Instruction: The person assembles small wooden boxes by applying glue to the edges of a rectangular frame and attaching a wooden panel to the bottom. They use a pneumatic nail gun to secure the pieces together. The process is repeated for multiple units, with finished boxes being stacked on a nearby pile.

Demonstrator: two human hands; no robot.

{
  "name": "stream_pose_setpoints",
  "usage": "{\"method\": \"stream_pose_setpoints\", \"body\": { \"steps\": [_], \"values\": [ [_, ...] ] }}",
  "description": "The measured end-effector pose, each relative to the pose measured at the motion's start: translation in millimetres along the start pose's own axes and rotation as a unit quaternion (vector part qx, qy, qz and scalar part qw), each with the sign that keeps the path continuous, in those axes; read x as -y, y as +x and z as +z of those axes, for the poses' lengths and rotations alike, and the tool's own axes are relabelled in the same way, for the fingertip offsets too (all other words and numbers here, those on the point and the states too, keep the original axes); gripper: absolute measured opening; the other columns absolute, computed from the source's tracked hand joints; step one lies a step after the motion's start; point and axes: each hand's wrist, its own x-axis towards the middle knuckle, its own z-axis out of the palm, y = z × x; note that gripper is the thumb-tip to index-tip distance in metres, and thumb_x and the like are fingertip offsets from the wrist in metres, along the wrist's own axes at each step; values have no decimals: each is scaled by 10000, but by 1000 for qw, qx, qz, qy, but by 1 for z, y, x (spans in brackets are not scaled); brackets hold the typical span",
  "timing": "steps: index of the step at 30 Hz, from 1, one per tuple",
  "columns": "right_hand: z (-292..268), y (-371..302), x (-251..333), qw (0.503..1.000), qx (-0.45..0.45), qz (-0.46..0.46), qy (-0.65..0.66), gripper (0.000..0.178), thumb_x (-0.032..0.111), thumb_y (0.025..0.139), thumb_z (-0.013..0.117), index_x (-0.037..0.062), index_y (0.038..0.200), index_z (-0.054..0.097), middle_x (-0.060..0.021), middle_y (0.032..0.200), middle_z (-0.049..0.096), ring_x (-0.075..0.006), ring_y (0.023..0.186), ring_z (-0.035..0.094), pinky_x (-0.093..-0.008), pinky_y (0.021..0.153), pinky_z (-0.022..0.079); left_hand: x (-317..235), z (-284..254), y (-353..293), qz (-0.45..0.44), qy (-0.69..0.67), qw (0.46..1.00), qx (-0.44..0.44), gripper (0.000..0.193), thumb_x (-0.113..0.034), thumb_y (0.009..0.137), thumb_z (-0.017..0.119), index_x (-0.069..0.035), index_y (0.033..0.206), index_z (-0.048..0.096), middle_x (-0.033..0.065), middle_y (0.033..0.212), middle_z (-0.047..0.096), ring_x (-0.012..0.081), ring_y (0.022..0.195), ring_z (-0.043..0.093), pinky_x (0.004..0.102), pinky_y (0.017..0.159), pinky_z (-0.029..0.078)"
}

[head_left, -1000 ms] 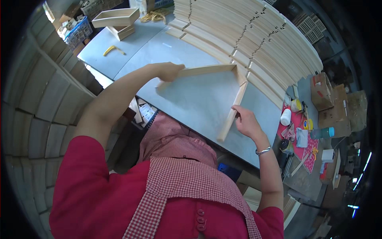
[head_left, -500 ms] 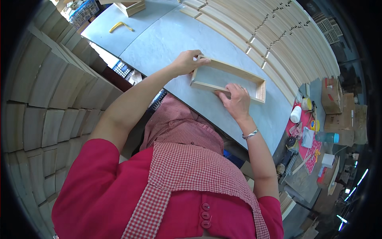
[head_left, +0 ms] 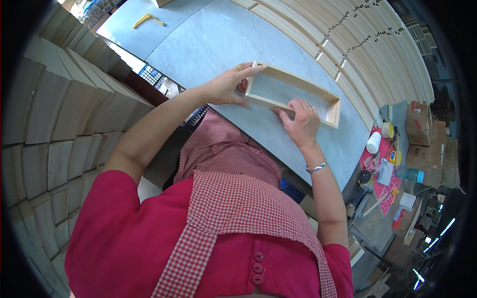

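Note:
A long, narrow rectangular frame of pale wood rests on the bluish-grey tabletop, and the tabletop shows through its middle. My left hand is at its left short end, with the fingers along the end piece and the thumb low beside the near corner. At the near long side, my right hand grips the wood, its fingers over the top edge and its thumb outside. A silver bracelet circles my right wrist.
Long rows of pale wooden strips cover the table's far right. A curved yellow tool lies far left. Stacked wooden pieces rise on my left. At right, a white bottle and cardboard boxes stand near a teal-lidded bottle.
My left hand has shifted its hold: its thumb has come off the top corner and now sits lower beside the end. The whole scene has shifted slightly in view. My right hand keeps its grip.

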Motion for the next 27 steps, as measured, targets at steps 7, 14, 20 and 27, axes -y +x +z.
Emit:
{"method": "stream_pose_setpoints", "body": {
  "steps": [7, 14, 20, 27],
  "values": [
    [6, 11, 24, 998, -42, -41, -2, 408, 443, 778, 811, 105, 841, 593, -34, 844, 643, -249, 848, 628, -416, 743, 423, 5, 9, -3, 13, -11, 999, -43, 1032, -12, 735, 823, -159, 1604, 286, 247, 1528, 359, 296, 1042, 658, 376, 956, 569],
    [46, 33, 76, 993, -104, 38, -38, 446, 540, 789, 761, 139, 762, 567, -8, 772, 571, -223, 778, 568, -406, 698, 361, 11, 11, -1, 8, -11, 999, -43, 1057, 67, 704, 781, -217, 1604, 304, 294, 1589, 300, 302, 954, 661, 376, 867, 572],
    [58, 33, 74, 989, -121, 40, -73, 453, 554, 819, 734, 147, 745, 549, 11, 742, 554, -214, 760, 557, -399, 687, 348, 14, 23, -6, 69, 41, 989, -124, 1008, 111, 710, 717, -218, 1588, 348, 300, 1577, 330, 286, 901, 652, 372, 798, 563],
    [39, 33, 75, 993, -105, -19, 52, 430, 453, 770, 827, 126, 993, 661, -16, 967, 613, -228, 892, 577, -409, 770, 401, 14, 25, -7, 50, -10, 993, -103, 967, 20, 742, 798, -216, 1574, 367, 315, 1562, 343, 315, 936, 674, 373, 848, 571]
  ]
}}
